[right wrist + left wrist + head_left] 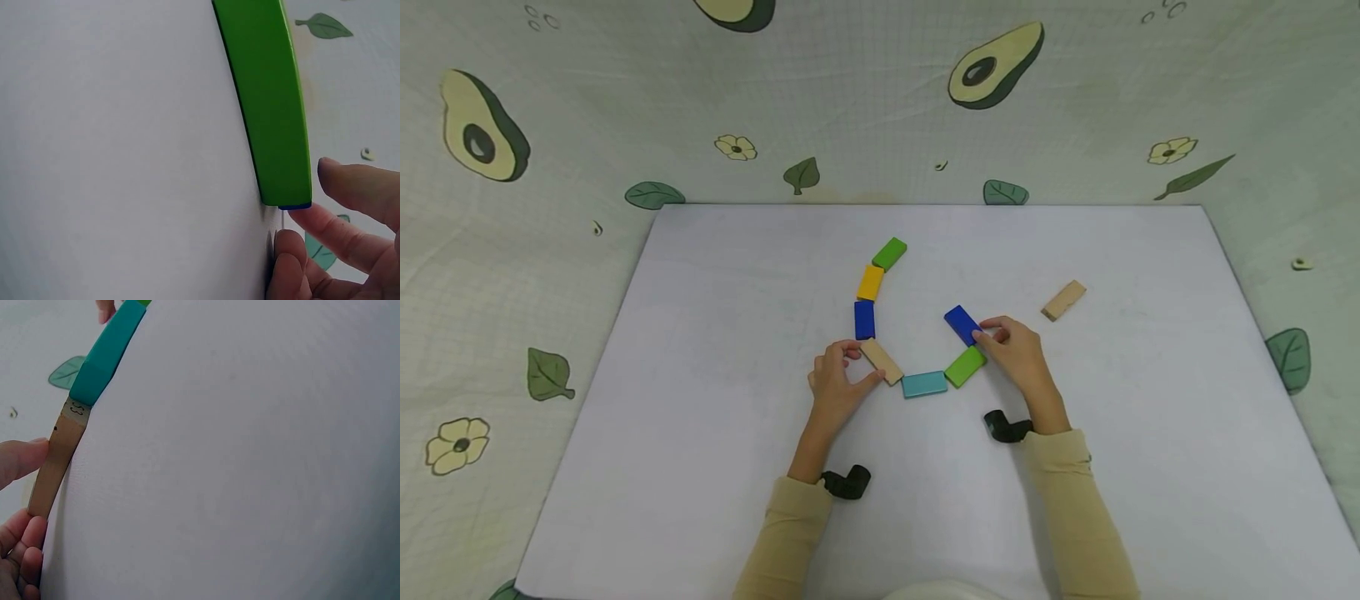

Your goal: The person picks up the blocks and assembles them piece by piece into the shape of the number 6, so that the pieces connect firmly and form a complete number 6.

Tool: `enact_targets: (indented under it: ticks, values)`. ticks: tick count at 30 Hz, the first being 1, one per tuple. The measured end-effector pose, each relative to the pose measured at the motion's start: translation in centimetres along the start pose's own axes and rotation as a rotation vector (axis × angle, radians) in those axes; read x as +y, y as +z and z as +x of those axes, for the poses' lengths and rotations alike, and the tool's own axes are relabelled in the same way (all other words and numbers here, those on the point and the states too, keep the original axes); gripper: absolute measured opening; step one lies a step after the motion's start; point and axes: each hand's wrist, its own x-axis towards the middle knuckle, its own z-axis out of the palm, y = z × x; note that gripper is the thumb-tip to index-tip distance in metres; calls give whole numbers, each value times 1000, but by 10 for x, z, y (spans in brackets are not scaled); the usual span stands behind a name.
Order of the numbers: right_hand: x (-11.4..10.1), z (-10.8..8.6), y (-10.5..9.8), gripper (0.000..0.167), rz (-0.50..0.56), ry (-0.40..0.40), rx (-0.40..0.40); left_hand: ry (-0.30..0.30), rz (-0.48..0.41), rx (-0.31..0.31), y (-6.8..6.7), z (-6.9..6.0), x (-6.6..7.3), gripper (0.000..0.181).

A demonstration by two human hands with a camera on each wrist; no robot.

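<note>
In the head view my left hand (837,385) holds the plain wooden block (882,362) between thumb and fingers, at its two ends. The left wrist view shows that block (57,459) meeting a teal block (107,356). At the other side my right hand (1017,354) pinches the lower end of a blue block (962,325) with thumb and index finger. This end meets a green block (965,367), which hides most of the blue one in the right wrist view. The teal block (924,384) lies between the wooden and green blocks.
From the wooden block's upper end, a second blue block (864,320), a yellow block (870,283) and another green block (890,253) curve upward. A loose wooden block (1063,301) lies at the right on the white table (737,292). Patterned cloth (880,100) surrounds the table.
</note>
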Motion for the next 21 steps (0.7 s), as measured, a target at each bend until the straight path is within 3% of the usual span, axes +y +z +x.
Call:
enact_targets:
  ticks: [8,12,21]
  values:
    - [6,-4,-8,45,107,-27,-21,56,-2,49,2,-2,-1,51]
    - [9,-6,-13,42,163,-66,16,35,-10,26,1,-2,0,53]
    - [13,-7,-40,36,85,-113,117,8,4,3,1,0,-1,54]
